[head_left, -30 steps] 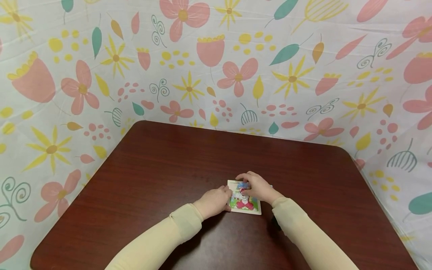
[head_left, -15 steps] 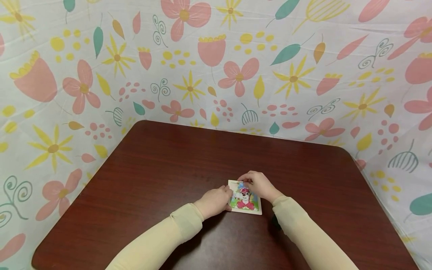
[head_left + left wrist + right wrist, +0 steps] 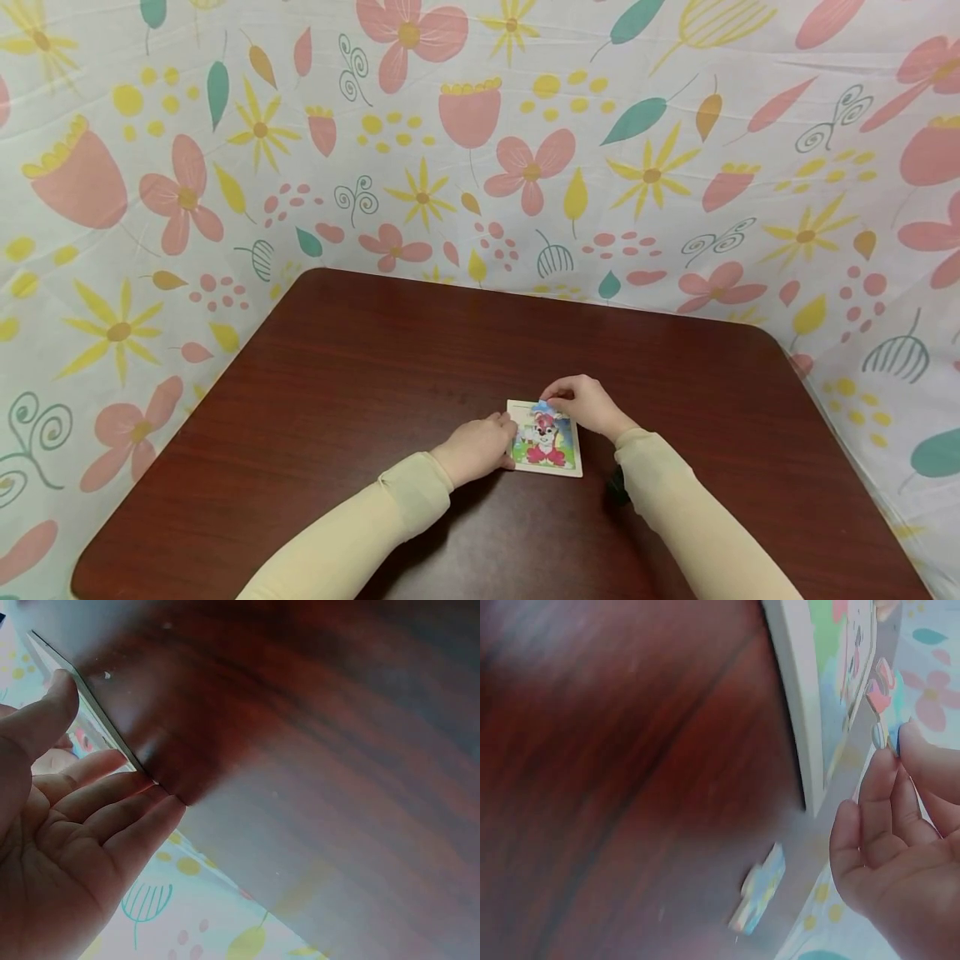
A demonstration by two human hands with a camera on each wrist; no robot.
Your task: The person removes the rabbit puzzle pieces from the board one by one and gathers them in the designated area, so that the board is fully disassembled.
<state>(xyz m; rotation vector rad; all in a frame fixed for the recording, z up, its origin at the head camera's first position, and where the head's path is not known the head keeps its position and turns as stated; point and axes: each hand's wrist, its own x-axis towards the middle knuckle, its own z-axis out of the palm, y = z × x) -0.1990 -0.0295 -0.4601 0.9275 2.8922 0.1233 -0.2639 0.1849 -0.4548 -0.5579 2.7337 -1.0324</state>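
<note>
A small square jigsaw puzzle board (image 3: pixel 553 458) with a cartoon animal in pink lies flat on the table, pale frame around it. My left hand (image 3: pixel 476 450) rests at its left edge; in the left wrist view the fingers (image 3: pixel 135 825) are extended along the edge and the thumb touches it too. At the far edge my right hand (image 3: pixel 588 406) pinches a blue and pink puzzle piece (image 3: pixel 885 701) between thumb and fingertips, tilted up over the board. Another loose puzzle piece (image 3: pixel 761 889) lies on the table beside the board in the right wrist view; the right hand hides it in the head view.
The dark reddish-brown table (image 3: pixel 390 350) has rounded corners and extends around the board. A flower-printed cloth (image 3: pixel 480 167) hangs behind it and along the sides. Something small and dark (image 3: pixel 617 486) shows under the right sleeve; its kind is unclear.
My right hand has drawn back from over the picture to the far edge, lifting the puzzle piece into view and uncovering the cartoon face. The left hand and board stay put.
</note>
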